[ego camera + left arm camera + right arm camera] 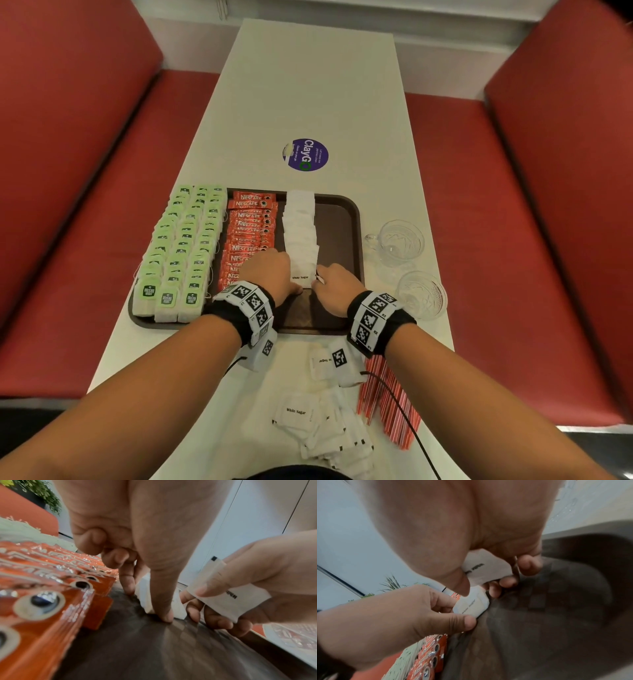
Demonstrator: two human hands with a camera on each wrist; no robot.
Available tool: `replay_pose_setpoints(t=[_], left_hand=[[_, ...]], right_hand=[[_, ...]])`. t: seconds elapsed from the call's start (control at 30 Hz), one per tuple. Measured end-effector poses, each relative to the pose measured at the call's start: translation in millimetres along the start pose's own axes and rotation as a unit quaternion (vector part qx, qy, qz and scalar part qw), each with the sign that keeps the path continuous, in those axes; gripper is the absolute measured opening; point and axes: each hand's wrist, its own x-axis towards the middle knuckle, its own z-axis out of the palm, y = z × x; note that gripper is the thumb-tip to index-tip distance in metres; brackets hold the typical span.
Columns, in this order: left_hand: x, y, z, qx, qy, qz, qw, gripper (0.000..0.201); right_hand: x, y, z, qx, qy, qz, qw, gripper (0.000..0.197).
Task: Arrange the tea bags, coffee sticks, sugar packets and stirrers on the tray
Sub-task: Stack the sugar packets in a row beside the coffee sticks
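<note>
A brown tray (pixel 339 219) carries three rows of green tea bags (pixel 185 246), a row of red coffee sticks (pixel 248 233) and a row of white sugar packets (pixel 301 226). Both hands meet at the near end of the sugar row. My left hand (pixel 287 274) pinches the nearest packet of the row (pixel 472 605) between thumb and fingers, its thumb tip (pixel 164 615) down on the tray floor. My right hand (pixel 320 279) grips another sugar packet (pixel 231 601) between thumb and curled fingers, just right of the row. Loose sugar packets (pixel 308 418) and red stirrers (pixel 387 394) lie on the table near me.
Two glass cups (pixel 397 243) (pixel 423 294) stand on the white table right of the tray. A purple round sticker (pixel 306 155) is beyond the tray. Bare tray floor (pixel 337 246) lies right of the sugar row. Red benches (pixel 68 205) flank the table.
</note>
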Motion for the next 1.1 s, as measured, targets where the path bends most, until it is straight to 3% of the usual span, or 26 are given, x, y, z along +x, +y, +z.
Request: replay_pose_setpoints(t=[0.17, 0.27, 0.33, 0.47, 0.57, 0.63, 0.77, 0.93, 1.1], left_hand=[[-3.1, -6.2, -3.3, -0.052, 0.035, 0.004, 0.998, 0.068], [-7.3, -12.0, -9.7, -0.130, 0.062, 0.049, 0.988, 0.072], [-11.7, -13.7, -15.5, -0.189, 0.033, 0.088, 0.977, 0.074], [-20.2, -12.3, -20.9, -0.244, -0.006, 0.125, 0.962, 0.051], [-23.0, -13.2, -20.3, -0.285, 0.017, 0.123, 0.950, 0.027], [-23.8, -16.2, -18.6, -0.311, 0.040, 0.119, 0.942, 0.022], [-21.8, -25.0, -12.3, -0.281, 0.048, 0.079, 0.955, 0.020], [-15.6, -25.7, 3.1, -0.201, -0.007, 0.003, 0.979, 0.025], [-13.4, -17.5, 9.1, -0.203, 0.017, -0.038, 0.978, 0.032]], right_hand=[[-6.4, -0.3, -7.0, 0.024, 0.063, 0.006, 0.998, 0.027], [-17.0, -4.4, -17.2, 0.083, 0.119, -0.016, 0.989, 0.033], [-25.9, -9.8, -25.5, 0.141, 0.141, -0.037, 0.979, 0.029], [-31.7, -12.9, -27.0, 0.229, 0.170, -0.074, 0.956, 0.018], [-32.0, -13.2, -26.3, 0.269, 0.178, -0.075, 0.944, 0.013], [-31.1, -12.4, -26.1, 0.288, 0.174, -0.067, 0.939, 0.011], [-25.6, -5.9, -20.2, 0.223, 0.171, -0.033, 0.959, 0.020], [-20.1, 0.9, -15.8, 0.062, 0.096, 0.014, 0.993, 0.037], [-10.6, -1.7, -6.9, -0.023, 0.023, 0.032, 0.999, 0.028]])
